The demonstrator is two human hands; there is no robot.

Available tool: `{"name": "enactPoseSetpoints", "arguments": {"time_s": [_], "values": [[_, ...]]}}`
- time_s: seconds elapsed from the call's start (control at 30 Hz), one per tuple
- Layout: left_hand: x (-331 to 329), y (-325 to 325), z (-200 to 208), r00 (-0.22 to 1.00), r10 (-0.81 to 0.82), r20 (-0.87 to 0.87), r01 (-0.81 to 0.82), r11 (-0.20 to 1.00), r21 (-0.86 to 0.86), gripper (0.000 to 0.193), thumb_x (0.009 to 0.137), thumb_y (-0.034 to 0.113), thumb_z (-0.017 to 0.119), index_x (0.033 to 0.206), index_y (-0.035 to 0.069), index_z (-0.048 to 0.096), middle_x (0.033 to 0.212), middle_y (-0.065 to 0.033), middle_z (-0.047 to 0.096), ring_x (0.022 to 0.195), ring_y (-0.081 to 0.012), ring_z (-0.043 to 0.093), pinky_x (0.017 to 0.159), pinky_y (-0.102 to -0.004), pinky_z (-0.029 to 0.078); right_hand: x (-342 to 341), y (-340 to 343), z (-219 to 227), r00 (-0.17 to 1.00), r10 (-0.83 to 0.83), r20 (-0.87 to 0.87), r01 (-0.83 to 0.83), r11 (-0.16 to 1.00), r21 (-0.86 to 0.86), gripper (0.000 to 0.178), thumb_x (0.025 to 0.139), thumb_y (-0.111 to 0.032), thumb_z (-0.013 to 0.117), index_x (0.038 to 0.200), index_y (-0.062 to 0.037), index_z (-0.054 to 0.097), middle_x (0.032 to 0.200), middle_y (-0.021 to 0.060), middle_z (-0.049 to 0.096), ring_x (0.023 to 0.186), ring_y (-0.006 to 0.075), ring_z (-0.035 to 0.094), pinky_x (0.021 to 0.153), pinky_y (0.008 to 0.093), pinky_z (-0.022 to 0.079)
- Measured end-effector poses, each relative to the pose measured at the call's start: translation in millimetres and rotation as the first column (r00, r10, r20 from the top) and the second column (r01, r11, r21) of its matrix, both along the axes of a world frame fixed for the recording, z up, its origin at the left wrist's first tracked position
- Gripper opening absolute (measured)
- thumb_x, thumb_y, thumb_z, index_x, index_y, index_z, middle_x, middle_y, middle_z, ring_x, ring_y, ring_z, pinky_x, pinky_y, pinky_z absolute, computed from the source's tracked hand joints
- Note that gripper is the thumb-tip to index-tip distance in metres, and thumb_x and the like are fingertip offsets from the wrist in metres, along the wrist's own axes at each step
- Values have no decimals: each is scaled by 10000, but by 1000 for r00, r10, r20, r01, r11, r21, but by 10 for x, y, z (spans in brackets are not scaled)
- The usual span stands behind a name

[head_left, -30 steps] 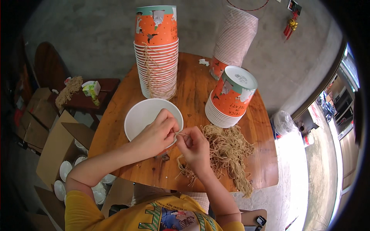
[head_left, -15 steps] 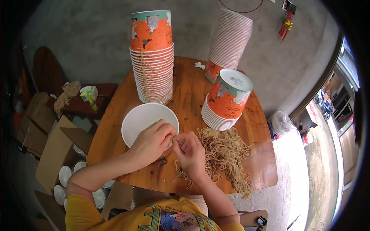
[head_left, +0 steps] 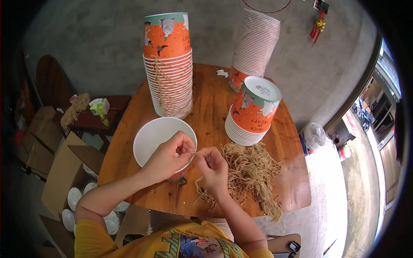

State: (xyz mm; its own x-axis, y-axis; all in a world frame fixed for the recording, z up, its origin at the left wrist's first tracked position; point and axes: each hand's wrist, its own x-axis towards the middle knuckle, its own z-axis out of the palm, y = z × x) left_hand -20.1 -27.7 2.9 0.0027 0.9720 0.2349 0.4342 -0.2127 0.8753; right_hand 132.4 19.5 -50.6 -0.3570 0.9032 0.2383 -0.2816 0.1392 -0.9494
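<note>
A thin tan cord (head_left: pixel 194 154) runs between my two hands at the rim of a white-lined paper bucket (head_left: pixel 150 133), which stands upright on the table. My left hand (head_left: pixel 170 157) reaches over the bucket's mouth, its fingers pinched on the cord. Just to the right, my right hand (head_left: pixel 211 167) pinches the same cord. Beside it lies a loose heap of tan cords (head_left: pixel 251 170). Past the bucket rises a tall stack of upside-down orange buckets (head_left: pixel 167 81) with cords hanging down its side. My left hand hides part of the bucket's rim.
A shorter bucket stack (head_left: pixel 254 114) stands right of centre on the wooden table (head_left: pixel 206 105); a wrapped stack (head_left: pixel 256 43) is behind it. An open carton (head_left: pixel 60 185) with white-looking buckets sits at lower left. A bench (head_left: pixel 118 105) holds more cord and a tissue pack.
My hands have drawn slightly apart, and more of the cord shows between them. My left fingers have opened into a looser loop. The view has shifted a little.
</note>
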Motion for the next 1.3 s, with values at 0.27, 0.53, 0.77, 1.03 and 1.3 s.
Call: {"name": "enactPoseSetpoints", "arguments": {"time_s": [0.27, 0.53, 0.77, 1.03, 1.3], "values": [[-36, 59, -33, 946, 13, 324, 63, 973, -223, 205, 893, 17, 628, 1062, 26, 512, 970, -41, 593, 905, -104, 581, 826, -256, 490, 111, 35, 63, 984, 173, 48, -145, 923, -357, 104, 928, -140, 629, 964, -55, 581, 737, -54, 537, 587, 21, 451, 523, 188, 366], [-28, 61, -41, 965, 4, 262, 45, 983, -180, 187, 911, 45, 629, 1049, 26, 504, 964, -43, 603, 896, -109, 595, 819, -261, 497, 188, -35, 147, 893, -306, 329, 144, 889, 435, 196, 863, -108, 701, 1013, -75, 579, 686, 13, 572, 569, 90, 557, 526, 263, 467], [36, 36, 1, 997, 10, 72, -5, 997, -72, 171, 929, 68, 609, 1038, 21, 487, 923, -52, 612, 868, -127, 609, 799, -275, 505, 227, 52, 61, 762, -576, 297, 53, 513, 857, 173, 817, -44, 708, 965, -68, 622, 604, 29, 547, 477, 169, 529, 486, 277, 455], [49, 12, -1, 1000, -16, 20, 16, 1000, -24, 175, 926, 47, 585, 1072, 23, 492, 929, -45, 604, 840, -125, 590, 778, -276, 505, 174, 10, 39, 879, -329, 346, 85, 821, 565, 92, 870, -34, 663, 938, -24, 601, 634, 24, 542, 513, 79, 452, 499, 230, 416], [46, 31, 9, 1000, -18, 24, 19, 999, -29, 177, 923, 45, 587, 1072, 22, 495, 918, -48, 602, 847, -121, 597, 763, -276, 506, 189, 11, 60, 823, -445, 352, 85, 711, 698, 126, 852, -41, 667, 960, -29, 605, 626, 41, 575, 488, 126, 531, 495, 273, 452]]}}
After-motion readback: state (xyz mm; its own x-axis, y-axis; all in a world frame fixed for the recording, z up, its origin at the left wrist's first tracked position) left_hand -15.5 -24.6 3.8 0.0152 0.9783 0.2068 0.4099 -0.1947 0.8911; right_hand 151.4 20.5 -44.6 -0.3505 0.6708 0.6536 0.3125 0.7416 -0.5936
